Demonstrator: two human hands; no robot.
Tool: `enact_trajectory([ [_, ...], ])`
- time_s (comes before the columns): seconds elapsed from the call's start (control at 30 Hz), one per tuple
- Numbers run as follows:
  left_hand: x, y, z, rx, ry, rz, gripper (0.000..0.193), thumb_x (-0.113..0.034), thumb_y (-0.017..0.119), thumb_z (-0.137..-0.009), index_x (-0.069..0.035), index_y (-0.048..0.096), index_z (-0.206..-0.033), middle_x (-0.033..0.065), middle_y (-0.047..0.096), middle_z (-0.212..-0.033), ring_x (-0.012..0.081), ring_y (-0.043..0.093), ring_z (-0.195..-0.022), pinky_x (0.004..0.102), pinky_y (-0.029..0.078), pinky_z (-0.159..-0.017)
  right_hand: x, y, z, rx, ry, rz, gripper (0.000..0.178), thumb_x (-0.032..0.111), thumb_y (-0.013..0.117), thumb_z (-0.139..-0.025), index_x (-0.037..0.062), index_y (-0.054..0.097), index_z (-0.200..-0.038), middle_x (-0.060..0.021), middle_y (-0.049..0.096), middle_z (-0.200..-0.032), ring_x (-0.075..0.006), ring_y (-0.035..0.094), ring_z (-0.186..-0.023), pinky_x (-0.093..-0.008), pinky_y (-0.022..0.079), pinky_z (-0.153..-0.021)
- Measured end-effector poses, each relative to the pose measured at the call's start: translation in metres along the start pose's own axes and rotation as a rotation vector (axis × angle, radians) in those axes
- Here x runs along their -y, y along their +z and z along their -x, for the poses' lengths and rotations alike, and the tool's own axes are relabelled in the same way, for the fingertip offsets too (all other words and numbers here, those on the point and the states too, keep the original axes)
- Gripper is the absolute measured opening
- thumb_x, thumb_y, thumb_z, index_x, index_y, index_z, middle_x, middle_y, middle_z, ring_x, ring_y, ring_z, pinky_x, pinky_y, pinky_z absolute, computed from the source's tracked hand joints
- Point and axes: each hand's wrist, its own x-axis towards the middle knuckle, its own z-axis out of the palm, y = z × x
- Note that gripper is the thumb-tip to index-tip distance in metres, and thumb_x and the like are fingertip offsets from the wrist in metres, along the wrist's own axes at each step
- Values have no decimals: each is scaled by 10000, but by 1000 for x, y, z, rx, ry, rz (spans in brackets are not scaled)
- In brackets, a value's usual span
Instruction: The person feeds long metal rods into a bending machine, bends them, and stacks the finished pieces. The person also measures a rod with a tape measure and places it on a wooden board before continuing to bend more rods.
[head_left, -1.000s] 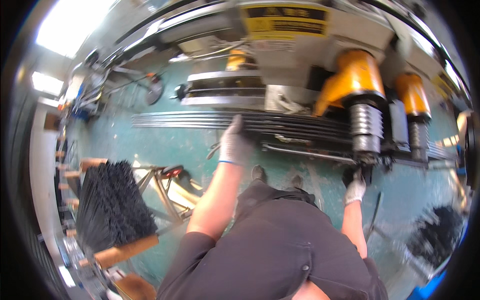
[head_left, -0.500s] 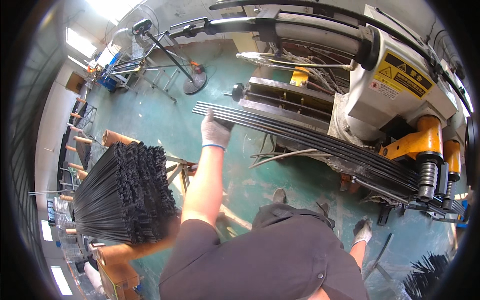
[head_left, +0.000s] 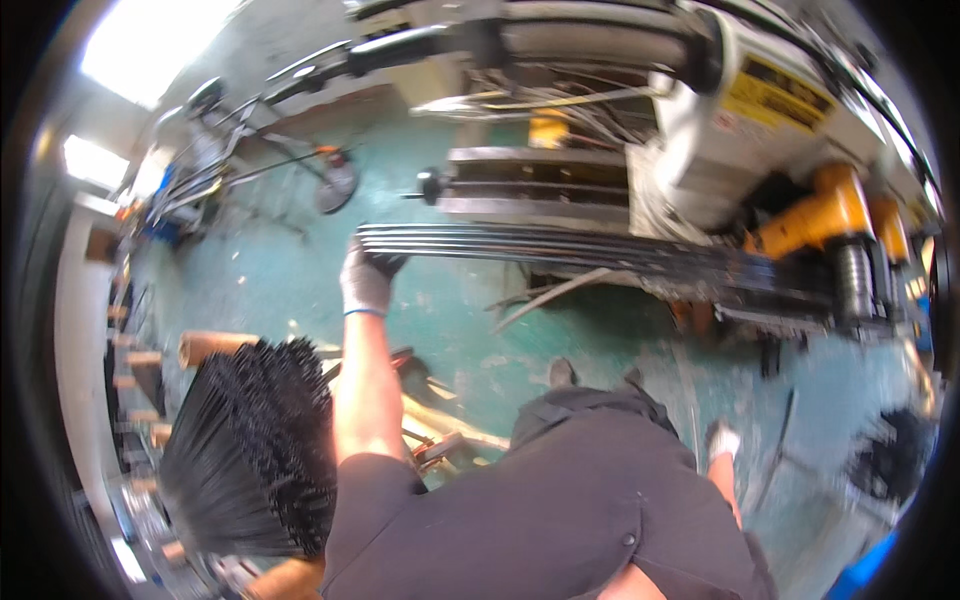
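Observation:
My left hand (head_left: 368, 282), in a pale work glove with dark fingers, is closed round the left ends of several long, thin, dark metal bars (head_left: 480, 240). They lie side by side and run rightward, almost level in the picture. Their far ends reach under the orange arm (head_left: 815, 215) and the coiled spring (head_left: 853, 278) of a large machine, where I cannot make out how they sit. Low at my right side hangs my right hand (head_left: 722, 440), gloved too and apart from the bars. Blur hides its fingers.
A big bundle of thin black strips (head_left: 250, 450) rests at left on a rack with brown tube-wrapped arms (head_left: 215, 347). At right, more short black pieces (head_left: 890, 455) stand near the floor. A fan with a round base (head_left: 338, 188) stands far left. The machine's metal bed (head_left: 540, 180) lies beyond the bars.
The view has turned, so the bars slope less. My left hand, still closed on them, appears farther left and lower. My right hand stays low at my side.

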Motion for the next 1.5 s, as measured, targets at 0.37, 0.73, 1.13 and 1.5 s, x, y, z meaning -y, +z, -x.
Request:
enact_trajectory([
  [0.37,-5,1,4,-7,61,-81,572,-540,433,-1098,-128,547,-1479,150,640,-1406,391,612,-1271,621,472,-1097,79,38,40,77,-219,138,285,283,672,-983,13,713,-905,-50,692,-796,-160,615,-675,-322,479,-628],
  [0.73,210,72,87,-395,-239,1,771,-568,342,-1109,0,254,-1623,202,293,-1691,407,299,-1557,580,297,-1265,131,13,-57,182,-216,416,446,393,693,-975,-46,749,-1030,-108,764,-870,-211,701,-774,-355,545,-745],
  [1.13,411,279,170,220,-352,-752,193,-162,761,-891,-59,754,-1055,71,754,-1002,198,711,-946,372,594,-806,186,-84,-261,159,-749,627,353,310,502,-1065,93,709,-1251,-187,751,-1161,-329,688,-1119,-427,525,-954],
  [1.5,440,262,140,517,-109,-1186,296,-205,712,-951,-79,686,-1217,110,739,-979,267,721,-832,383,596,-718,185,-88,-123,199,-135,633,468,415,636,-983,23,752,-1210,-212,742,-1218,-372,693,-1182,-415,533,-996],
])
